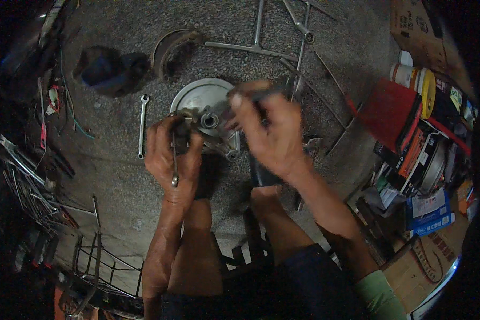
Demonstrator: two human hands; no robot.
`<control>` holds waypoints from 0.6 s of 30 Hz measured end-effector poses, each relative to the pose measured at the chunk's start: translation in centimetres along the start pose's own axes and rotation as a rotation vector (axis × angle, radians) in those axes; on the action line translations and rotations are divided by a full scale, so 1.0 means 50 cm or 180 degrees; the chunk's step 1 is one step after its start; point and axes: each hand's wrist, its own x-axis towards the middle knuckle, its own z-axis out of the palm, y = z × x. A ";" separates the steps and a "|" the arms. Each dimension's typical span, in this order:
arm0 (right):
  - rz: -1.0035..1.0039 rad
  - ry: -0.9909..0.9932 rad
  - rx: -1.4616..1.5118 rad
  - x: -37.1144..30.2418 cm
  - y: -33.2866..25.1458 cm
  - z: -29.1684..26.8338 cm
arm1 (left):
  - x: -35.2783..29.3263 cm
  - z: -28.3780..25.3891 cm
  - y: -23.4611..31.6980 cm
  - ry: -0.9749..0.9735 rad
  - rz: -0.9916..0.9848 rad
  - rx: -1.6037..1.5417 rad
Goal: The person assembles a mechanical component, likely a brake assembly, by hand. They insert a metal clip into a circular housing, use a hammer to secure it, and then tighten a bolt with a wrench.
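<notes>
A grey metal engine part (pixel 218 133) with a round bore is held up over the floor between both hands. My left hand (pixel 172 160) grips its left side, and a thin metal rod with a rounded end (pixel 174 162) hangs down across that hand. My right hand (pixel 269 133) is closed around a dark tool (pixel 266 95) whose tip points down at the part's bore. Behind the part a round silver metal plate (pixel 197 96) lies on the floor. My bare knees and dark shorts show below the hands.
A combination spanner (pixel 142 125) lies on the gritty floor left of the plate. A brake shoe (pixel 170 48) and a dark blue cloth (pixel 109 66) sit farther back. A thin metal frame (pixel 282 48) lies at the back. Boxes, tins and cartons (pixel 421 133) crowd the right; wires and rods (pixel 32 176) the left.
</notes>
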 end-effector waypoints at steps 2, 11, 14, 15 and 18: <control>-0.0462 -0.0184 -0.0299 -0.036 -0.007 0.014 | -0.003 0.001 -0.001 -0.0027 0.0013 -0.0118; -0.1512 -0.0353 -0.0917 -0.069 -0.026 0.040 | -0.001 -0.008 -0.005 -0.0116 0.0032 -0.0424; -0.1322 -0.0597 -0.1026 -0.061 -0.026 0.043 | 0.000 -0.005 -0.013 -0.0141 0.0120 -0.0426; -0.1208 -0.0665 -0.1078 -0.053 -0.026 0.042 | 0.000 -0.004 -0.014 -0.0144 0.0149 -0.0415; -0.0602 -0.0500 -0.0486 0.012 -0.020 0.042 | -0.009 -0.003 -0.018 -0.0122 0.0037 -0.0138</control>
